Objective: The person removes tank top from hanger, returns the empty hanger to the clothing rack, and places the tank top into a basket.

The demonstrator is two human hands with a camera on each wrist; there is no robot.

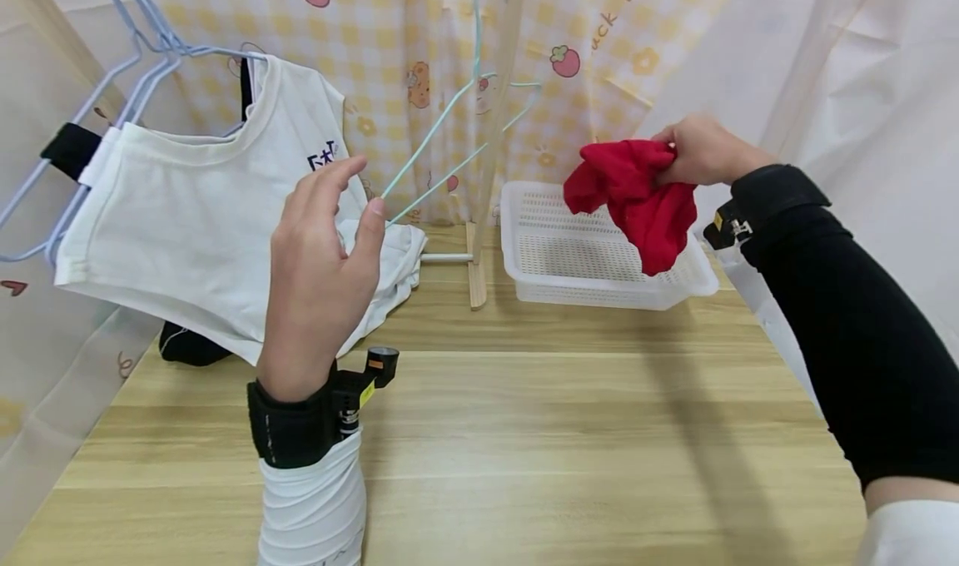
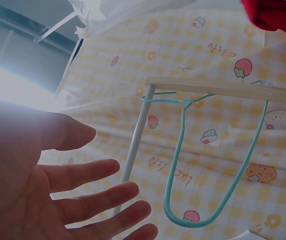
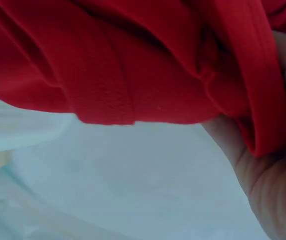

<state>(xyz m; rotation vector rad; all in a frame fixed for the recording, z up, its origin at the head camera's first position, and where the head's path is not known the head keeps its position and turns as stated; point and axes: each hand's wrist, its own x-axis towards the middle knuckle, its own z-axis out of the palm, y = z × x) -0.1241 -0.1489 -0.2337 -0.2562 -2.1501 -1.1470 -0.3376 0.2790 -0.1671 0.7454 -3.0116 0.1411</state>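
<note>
- Your left hand [image 1: 318, 258] is empty, fingers parted; keep it loose, ready to take a second edge of the cloth.
- Your right hand [image 1: 704, 151] pinches the red cloth [image 1: 637, 191], which hangs bunched over the basket [image 1: 592, 293]; a firm hold near one edge should help it unfold.
- Best carry the cloth well above the basket's rim, so no fold catches.
- Beyond your left fingers hangs the bare teal hanger [image 2: 187, 223]; mind you don't knock it.
</note>
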